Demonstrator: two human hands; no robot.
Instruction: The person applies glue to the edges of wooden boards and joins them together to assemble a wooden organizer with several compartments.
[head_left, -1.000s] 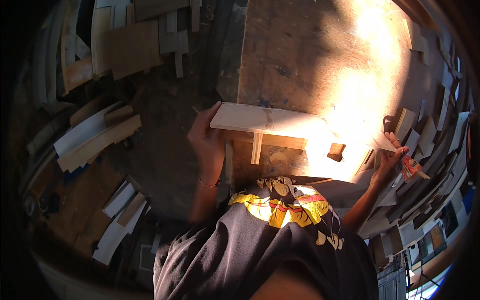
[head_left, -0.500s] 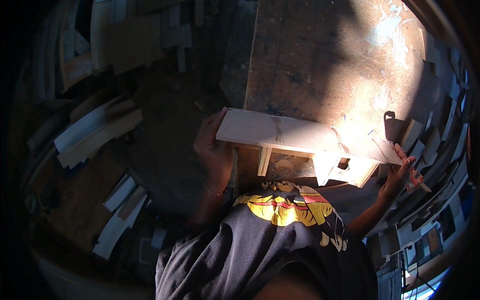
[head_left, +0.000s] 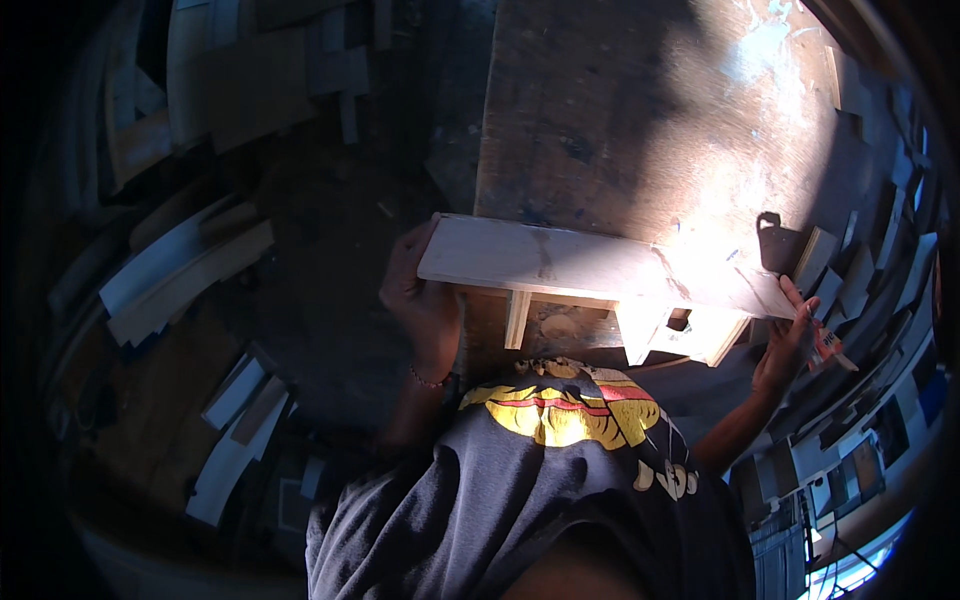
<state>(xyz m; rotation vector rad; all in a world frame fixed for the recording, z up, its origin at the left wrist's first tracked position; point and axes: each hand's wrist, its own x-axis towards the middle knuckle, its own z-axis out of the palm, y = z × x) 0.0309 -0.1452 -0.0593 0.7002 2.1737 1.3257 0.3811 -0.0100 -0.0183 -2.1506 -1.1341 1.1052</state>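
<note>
A long pale wooden board (head_left: 570, 262) lies across the near end of the workbench (head_left: 580, 130), with brownish smears on its face. Under its near side shows a wooden frame (head_left: 517, 320) with short upright pieces, one of them a pale wedge-shaped panel (head_left: 640, 330) in the sunlight. My left hand (head_left: 420, 295) grips the board's left end, its fingers partly in shadow. At the right end, the fingers of my right hand (head_left: 788, 335) close on the board's corner. Just beyond that hand is a red-labelled object (head_left: 827, 345) with a pale tip, its kind unclear.
Stacked wood offcuts (head_left: 185, 265) stand in the dark to the left, with more pale boards (head_left: 240, 430) below them. Many cut pieces (head_left: 860, 270) crowd the right side. A dark loop-shaped item (head_left: 768, 222) sits near the bench's right edge. Strong sunlight falls across the bench.
The whole view has shifted slightly, carrying everything a little to the left. Both hands keep their hold at the board's ends, and the board stays in place on the bench.
</note>
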